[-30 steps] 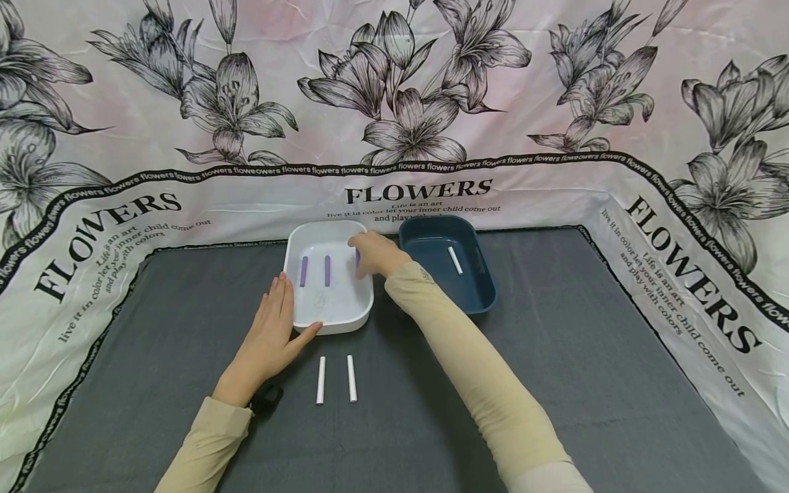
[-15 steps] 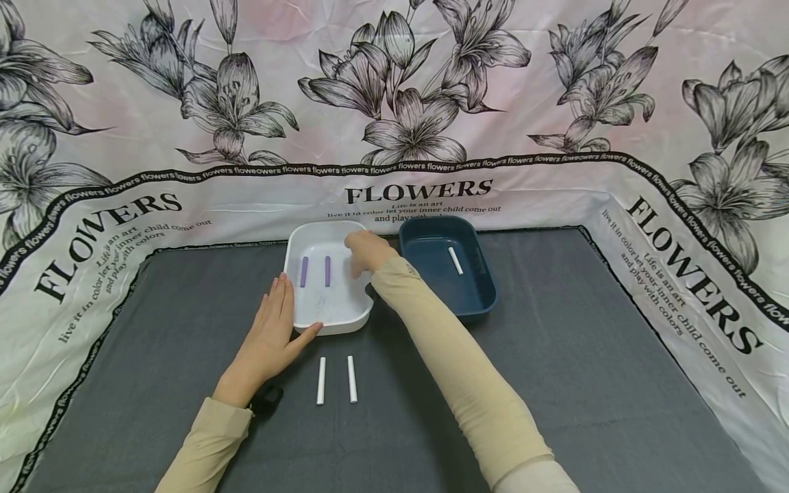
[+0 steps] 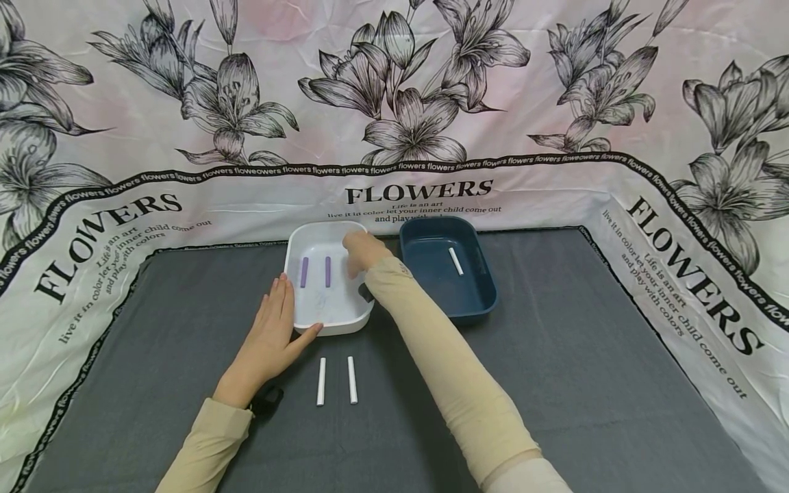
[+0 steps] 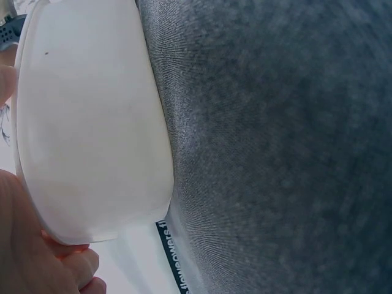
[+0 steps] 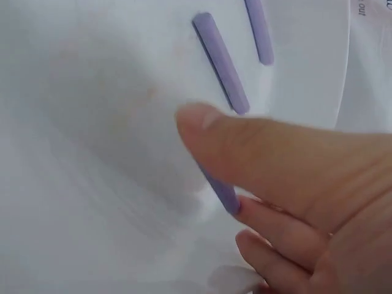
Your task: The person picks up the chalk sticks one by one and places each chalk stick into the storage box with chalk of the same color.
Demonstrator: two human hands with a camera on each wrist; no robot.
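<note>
Head view: the right arm (image 3: 453, 363) stretches forward, its right hand (image 3: 365, 252) bent down into the white tray (image 3: 333, 311). The left hand (image 3: 268, 334) lies straight-fingered along the tray's left side, thumb at the near rim. Only the right wrist view shows a purple stick (image 5: 224, 193) pinched beneath the thumb, perhaps touching the tray floor, beside two other sticks (image 5: 222, 64).
</note>
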